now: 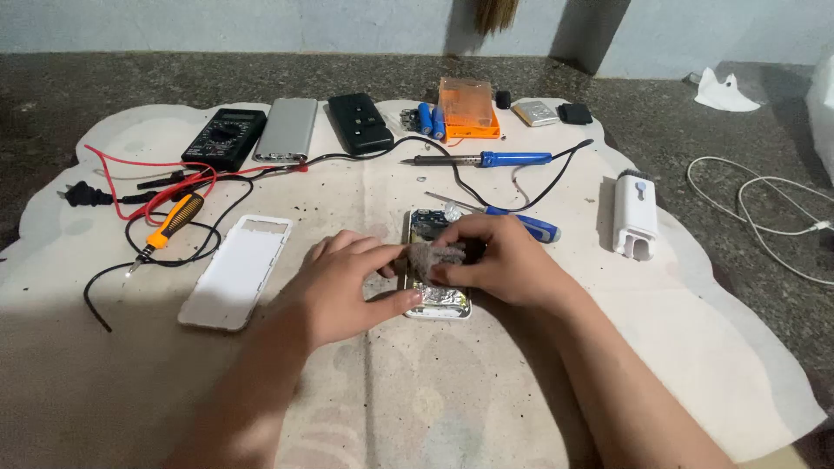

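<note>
1. Work mat (486, 408), beige cloth, stained, spread over the dark stone floor; carries everything below.
2. White cover (236, 271), flat rectangular shell w/ a window cut at its far end, lies left of the hands.
3. Left hand (347, 282), palm down, fingers bent; thumb & forefinger tips press on the left edge of the opened device (434, 300), steadying it.
4. Right hand (504, 260), fingers curled narrow, pinching a grey wad (434, 254) against the device's top.
5. Opened device, mat centre betw. both hands, silver foil-like pack showing inside; mostly covered by the hands.
6. Multimeter (224, 136), black, far left, w/ red & black leads.
7. Silver case (287, 128) & black case (360, 122) beside it.
8. White tool kit (635, 215), upright-shaped, right side.
9. Orange box (467, 108), far centre.
10. Soldering iron (486, 160), blue handle.
11. Orange screwdriver (174, 219), left, among the cables.
</note>
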